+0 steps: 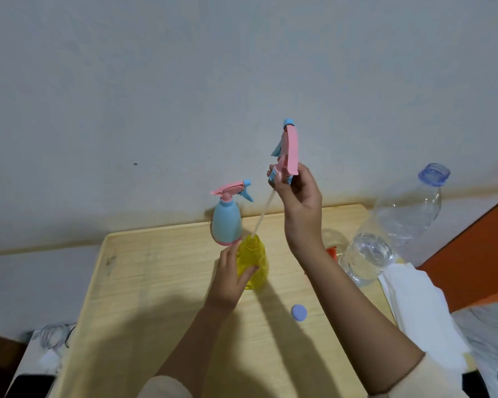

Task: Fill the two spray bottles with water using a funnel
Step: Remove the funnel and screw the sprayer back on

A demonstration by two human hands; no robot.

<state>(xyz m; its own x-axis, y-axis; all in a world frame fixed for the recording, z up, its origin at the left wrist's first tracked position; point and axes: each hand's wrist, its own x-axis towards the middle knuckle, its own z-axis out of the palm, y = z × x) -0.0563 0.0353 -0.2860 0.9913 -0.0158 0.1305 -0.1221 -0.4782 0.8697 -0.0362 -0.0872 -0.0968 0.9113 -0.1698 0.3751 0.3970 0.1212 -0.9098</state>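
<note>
Grip: left hand (230,280) round yellow bottle (256,254), probably light, tippy
Lift: right hand (299,202) pinching spray head (289,147), tube (263,214) bendy

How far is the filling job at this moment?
Done: the water bottle is uncapped, its cap lying apart. In hand: the left hand steadies the yellow bottle; the right hand holds its spray head, tube tip at the neck. Left: the blue bottle has its sprayer on; fill levels unclear.
</note>
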